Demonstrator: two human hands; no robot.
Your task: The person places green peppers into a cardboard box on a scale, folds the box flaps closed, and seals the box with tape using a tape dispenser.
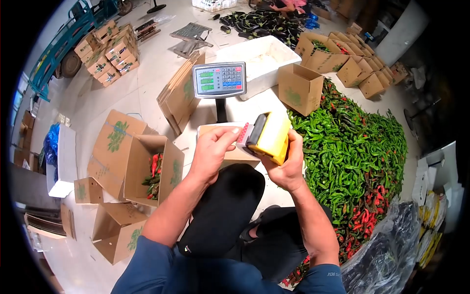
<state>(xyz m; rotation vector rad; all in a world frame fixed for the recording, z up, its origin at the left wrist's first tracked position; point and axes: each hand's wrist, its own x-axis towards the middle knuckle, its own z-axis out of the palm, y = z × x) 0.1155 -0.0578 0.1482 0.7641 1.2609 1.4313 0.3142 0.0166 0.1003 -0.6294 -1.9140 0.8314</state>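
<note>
My right hand point(289, 164) is wrapped round a yellow and black hand-held device point(270, 137), held up in front of my knees. A strip with red marks point(244, 134) sticks out from the device's left side. My left hand point(214, 152) pinches at the strip's left edge with thumb and forefinger. Just beyond my hands stands a scale display point(219, 80) on a dark post, with lit green readouts. Below it, partly hidden by my left hand, is a cardboard box point(235, 156).
Green and red peppers point(350, 157) are heaped at the right. An open box point(154, 169) with some peppers stands left, near flattened cardboard point(178, 95). Behind the scale are a white foam bin point(259, 59), an open carton point(299, 88) and eggplants point(264, 24).
</note>
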